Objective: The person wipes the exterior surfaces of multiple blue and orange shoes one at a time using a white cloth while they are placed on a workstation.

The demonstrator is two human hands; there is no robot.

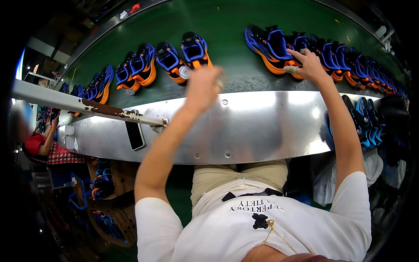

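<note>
The right hand (307, 64) rests with fingers spread on a blue and orange shoe (273, 43) at the near end of a long row of shoes (353, 65) on the green belt (227, 22). The left hand (203, 87) is raised and blurred over the belt's near edge; I cannot tell if it grips anything. A phone (135, 135) lies on the metal desk (262, 126).

The person wears a white short-sleeved printed T-shirt, khaki trousers and a thin gold chain.
</note>
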